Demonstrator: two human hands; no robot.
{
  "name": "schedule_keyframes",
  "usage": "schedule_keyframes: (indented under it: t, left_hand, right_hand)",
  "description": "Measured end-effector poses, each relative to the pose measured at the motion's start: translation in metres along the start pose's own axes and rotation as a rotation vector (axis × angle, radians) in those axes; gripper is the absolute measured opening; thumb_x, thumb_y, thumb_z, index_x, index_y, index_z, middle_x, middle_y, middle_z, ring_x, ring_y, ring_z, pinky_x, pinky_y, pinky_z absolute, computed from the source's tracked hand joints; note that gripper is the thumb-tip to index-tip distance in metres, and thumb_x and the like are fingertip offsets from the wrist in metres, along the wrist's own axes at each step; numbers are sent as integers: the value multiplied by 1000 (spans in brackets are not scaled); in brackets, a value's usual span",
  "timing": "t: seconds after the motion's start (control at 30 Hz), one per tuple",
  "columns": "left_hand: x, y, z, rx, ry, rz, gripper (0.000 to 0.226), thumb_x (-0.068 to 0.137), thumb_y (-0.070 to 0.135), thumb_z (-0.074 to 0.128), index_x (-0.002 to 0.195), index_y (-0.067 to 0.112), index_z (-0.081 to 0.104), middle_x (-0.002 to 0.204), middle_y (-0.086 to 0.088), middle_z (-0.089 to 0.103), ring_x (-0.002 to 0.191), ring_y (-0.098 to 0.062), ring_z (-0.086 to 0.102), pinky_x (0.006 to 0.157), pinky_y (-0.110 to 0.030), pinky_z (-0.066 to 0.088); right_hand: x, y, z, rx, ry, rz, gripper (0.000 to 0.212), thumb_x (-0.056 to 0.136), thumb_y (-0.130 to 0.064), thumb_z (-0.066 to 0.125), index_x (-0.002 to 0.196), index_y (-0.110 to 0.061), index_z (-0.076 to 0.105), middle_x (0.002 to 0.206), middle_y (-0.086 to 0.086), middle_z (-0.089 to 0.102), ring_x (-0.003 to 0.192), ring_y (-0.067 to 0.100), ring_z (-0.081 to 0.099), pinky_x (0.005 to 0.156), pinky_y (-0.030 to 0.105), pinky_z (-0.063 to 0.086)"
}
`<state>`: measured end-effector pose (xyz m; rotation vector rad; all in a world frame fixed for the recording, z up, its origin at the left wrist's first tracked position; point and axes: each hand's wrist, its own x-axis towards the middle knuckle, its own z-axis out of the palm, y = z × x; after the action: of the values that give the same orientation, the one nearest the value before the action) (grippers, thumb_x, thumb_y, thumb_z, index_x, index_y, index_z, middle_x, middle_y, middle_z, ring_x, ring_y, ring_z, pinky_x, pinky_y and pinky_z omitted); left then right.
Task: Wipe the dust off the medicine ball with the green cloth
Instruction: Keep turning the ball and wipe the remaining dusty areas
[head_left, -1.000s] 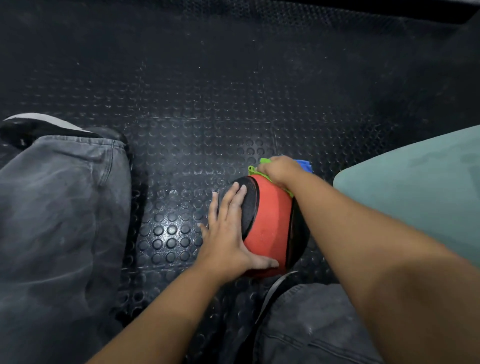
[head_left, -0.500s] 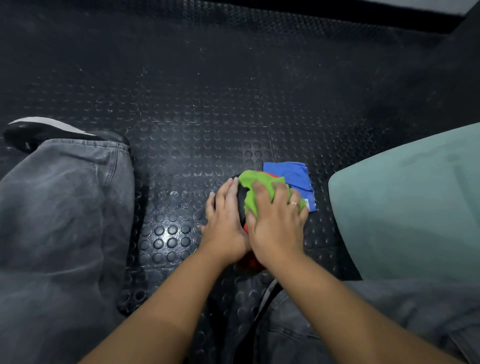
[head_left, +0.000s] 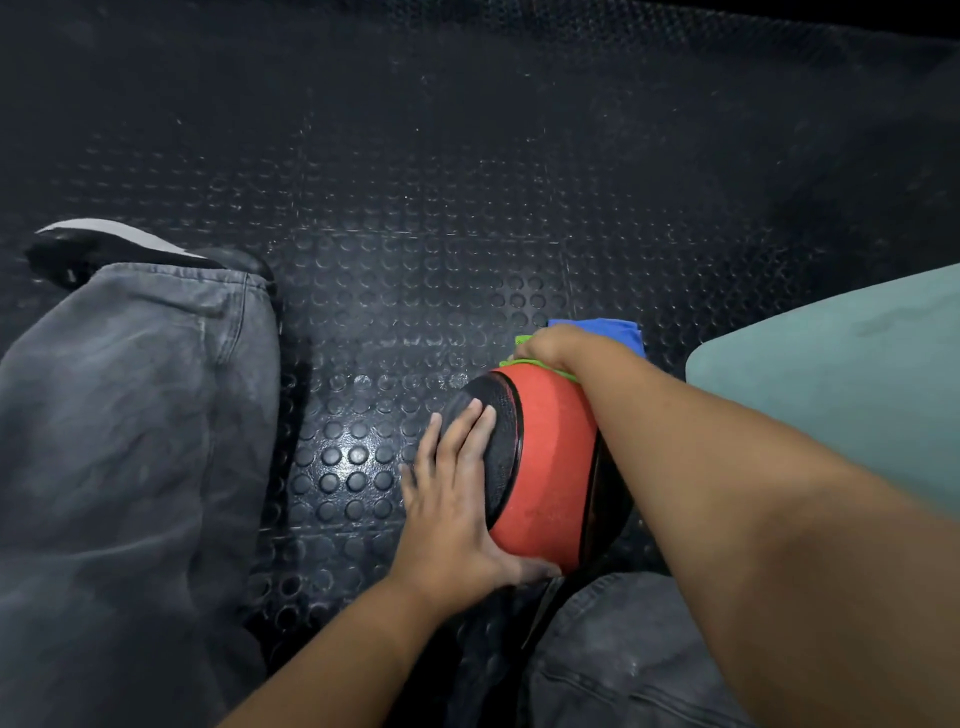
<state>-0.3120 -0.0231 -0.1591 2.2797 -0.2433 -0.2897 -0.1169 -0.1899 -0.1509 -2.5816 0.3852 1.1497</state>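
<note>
Head view, looking down: a person seated on a black studded rubber floor (head_left: 415, 234) works on a round red-and-black rubber medicine ball (head_left: 550, 457), which rests on the floor between the legs. The left hand (head_left: 457, 493) lies open, fingers straight and flat against the ball's black side panel and thumb tucked under the near red band, bracing it. The right hand (head_left: 550, 348) reaches over the top and sits cupped on the far upper side. The crumpled bright green cloth (head_left: 521, 341) peeks out beneath it. Its fingers are hidden behind the knuckles, so it cannot be told whether they pinch the cloth or merely press it.

The ball is steadied from one side only. A hard stroke towards that side could likely roll it out from under the palm and across to the faded grey jeans (head_left: 130, 415). If only pressed, the cloth might slide free. A folded blue cloth (head_left: 597, 330) lies just beyond the ball, right beside the wiping hand, and a long sweep could snag it.

A teal padded cushion (head_left: 831, 374) crowds the right forearm. On the left a strip of bare floor separates ball and trouser leg, with a black white-soled shoe (head_left: 119, 244) further out. Ahead the floor lies open.
</note>
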Motion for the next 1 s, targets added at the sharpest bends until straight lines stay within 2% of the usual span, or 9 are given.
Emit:
schedule_keyframes:
  t: [0.07, 0.17, 0.27, 0.33, 0.43, 0.53, 0.67, 0.87, 1.0]
  left_hand:
    - [0, 0, -3, -1, -20, -12, 152, 35, 82, 78, 150, 55, -17, 160, 32, -10, 155, -12, -12, 118, -69, 15]
    - [0, -1, -9, -28, -52, -28, 152, 35, 80, 82, 148, 57, -18, 160, 33, -13, 154, -10, -13, 118, -71, 13]
    - [1, -1, -13, -25, -88, -40, 153, 35, 79, 82, 150, 54, -15, 158, 37, -15, 153, -8, -15, 114, -75, 13]
    - [4, 1, -12, -30, -90, -46, 153, 34, 80, 81, 151, 54, -13, 157, 38, -16, 153, -6, -16, 115, -75, 14]
    - [14, 3, -10, -83, -39, -70, 150, 32, 85, 76, 152, 54, -9, 160, 33, -8, 155, -11, -7, 118, -68, 19]
    - [29, -3, -11, -185, 75, -114, 152, 32, 86, 74, 158, 36, 7, 164, 18, 9, 153, -14, 11, 123, -51, 20]
    - [34, -7, -13, -265, 119, -198, 159, 26, 99, 65, 158, 31, 10, 163, 18, 8, 152, -9, 11, 122, -32, 16]
    - [34, -1, -13, -206, 72, -170, 154, 29, 97, 67, 158, 35, 10, 162, 23, 6, 152, -7, 7, 122, -33, 13]
    - [36, 9, -13, -169, 55, -171, 150, 33, 89, 74, 158, 35, 10, 163, 24, 5, 152, -11, 7, 124, -40, 16]
  right_hand:
    - [0, 0, 1, -26, 51, -47, 45, 90, -41, 52, 125, -14, 60, 137, 7, 54, 120, 25, 52, 92, 31, 38]
    - [-19, 4, 7, -16, 193, -115, 38, 88, -41, 47, 115, -19, 62, 128, 8, 58, 117, 31, 52, 92, 35, 42]
    - [-60, 7, 24, 83, 458, -185, 25, 87, -46, 48, 98, -28, 62, 112, 5, 60, 113, 33, 50, 92, 41, 43]
    - [-86, 4, 38, -11, 634, -221, 29, 86, -45, 48, 103, -27, 64, 109, 6, 57, 109, 34, 46, 89, 42, 40]
    - [-120, -3, 57, -119, 780, -332, 32, 82, -46, 49, 104, -28, 63, 106, 3, 54, 103, 31, 45, 83, 42, 36]
    - [-132, 7, 73, -254, 885, -478, 34, 76, -52, 45, 100, -35, 62, 114, -4, 56, 106, 28, 48, 80, 44, 35]
    - [-115, 33, 70, -32, 926, -451, 36, 78, -52, 47, 110, -42, 61, 120, -8, 53, 108, 26, 45, 82, 41, 33]
    - [-101, 55, 82, 248, 1031, -436, 38, 82, -45, 48, 112, -28, 64, 111, 4, 55, 101, 28, 45, 84, 39, 36]
    - [-93, 75, 74, 388, 935, -317, 44, 85, -45, 38, 113, -19, 63, 110, 9, 54, 100, 31, 45, 89, 39, 34]
